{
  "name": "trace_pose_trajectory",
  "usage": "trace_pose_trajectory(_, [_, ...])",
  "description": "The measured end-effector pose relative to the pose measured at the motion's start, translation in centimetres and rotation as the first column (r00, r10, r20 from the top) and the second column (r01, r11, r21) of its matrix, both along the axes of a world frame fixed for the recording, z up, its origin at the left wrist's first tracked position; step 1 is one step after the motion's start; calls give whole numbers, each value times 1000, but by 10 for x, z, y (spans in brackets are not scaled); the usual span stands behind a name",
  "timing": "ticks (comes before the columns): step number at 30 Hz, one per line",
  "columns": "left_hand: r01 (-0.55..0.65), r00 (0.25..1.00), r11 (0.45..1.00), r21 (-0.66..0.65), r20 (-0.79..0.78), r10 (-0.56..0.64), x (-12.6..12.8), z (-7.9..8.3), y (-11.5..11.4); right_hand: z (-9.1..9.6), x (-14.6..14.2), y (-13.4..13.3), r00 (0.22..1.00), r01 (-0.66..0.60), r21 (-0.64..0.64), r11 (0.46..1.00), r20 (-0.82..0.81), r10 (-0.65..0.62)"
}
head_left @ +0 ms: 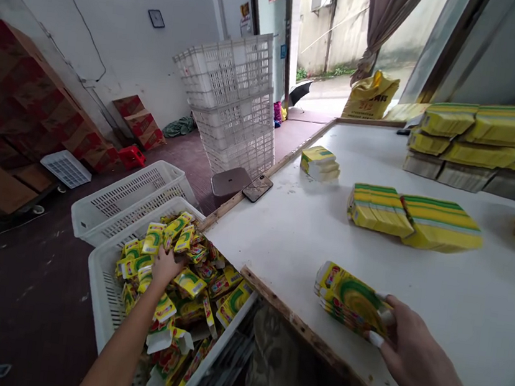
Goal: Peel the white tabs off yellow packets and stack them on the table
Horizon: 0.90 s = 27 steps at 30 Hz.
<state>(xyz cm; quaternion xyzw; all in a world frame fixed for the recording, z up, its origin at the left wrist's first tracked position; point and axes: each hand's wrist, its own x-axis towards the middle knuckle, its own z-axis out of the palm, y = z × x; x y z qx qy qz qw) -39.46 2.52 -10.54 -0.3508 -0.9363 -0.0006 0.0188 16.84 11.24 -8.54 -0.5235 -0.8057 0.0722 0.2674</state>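
My right hand grips a small stack of flat yellow-and-green cartons by its right end, thumb on the near side. The stack is tilted, at the near part of the white table; whether it touches the tabletop I cannot tell. My left hand reaches into a white plastic crate of loose yellow cartons. Its fingers are apart and touch cartons in the pile, their tips partly hidden. Some cartons near that hand lie flat, while others lower in the crate gape at one end.
Bundled carton stacks stand on the table, with larger rows behind and a small stack farther left. A phone lies at the wooden edge. An unfilled-looking crate, tall stacked crates and a brown stool stand beyond.
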Motion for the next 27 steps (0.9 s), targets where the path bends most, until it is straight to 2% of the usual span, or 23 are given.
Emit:
trace_pose_trajectory(4, [118, 990, 993, 21, 82, -119, 30, -18, -49, 0, 3, 1, 994, -15, -95, 995, -106, 5])
trace_pose_trajectory(7, [188, 972, 979, 77, 130, -197, 55, -24, -78, 4, -1, 0, 986, -28, -143, 989, -169, 4])
trace_pose_trajectory(9, [222, 959, 966, 133, 150, -241, 72, -26, -87, 7, -6, 0, 983, -37, -156, 987, -185, 7])
trace_pose_trajectory(12, [248, 945, 940, 236, 154, -288, 96, -24, -86, 13, -11, -1, 976, -49, -173, 984, -218, 10])
trace_pose_trajectory(15, [240, 944, 902, 359, 131, -303, 118, -8, -79, 22, -9, -4, 946, -23, -197, 980, -321, -43])
trace_pose_trajectory(18, [207, 948, 836, 508, 108, -300, 143, 24, -70, 38, -7, -13, 864, -6, -228, 974, -491, -110])
trace_pose_trajectory(21, [255, 887, 746, 616, 159, -434, 188, 60, -61, 58, -22, -30, 730, -147, -289, 946, -676, -93])
trace_pose_trajectory(22, [280, 846, 715, 640, 188, -499, 209, 70, -58, 64, -31, -37, 684, -224, -306, 925, -725, -74])
trace_pose_trajectory(23, [307, 766, 670, 676, 243, -596, 232, 78, -54, 69, -41, -46, 654, -321, -343, 883, -754, -55])
trace_pose_trajectory(24, [225, 565, 549, 805, 352, -746, 257, 84, -50, 73, -51, -55, 623, -408, -364, 837, -781, -36])
trace_pose_trajectory(25, [69, 355, 474, 878, 422, -834, 282, 89, -45, 75, -59, -64, 599, -482, -385, 787, -800, -24])
trace_pose_trajectory(26, [-109, 200, 437, 893, 450, -870, 307, 93, -40, 76, -66, -72, 583, -527, -394, 753, -813, -18])
trace_pose_trajectory(27, [-258, 79, 435, 863, 467, -881, 329, 96, -34, 76, -71, -79, 565, -552, -393, 736, -825, -16])
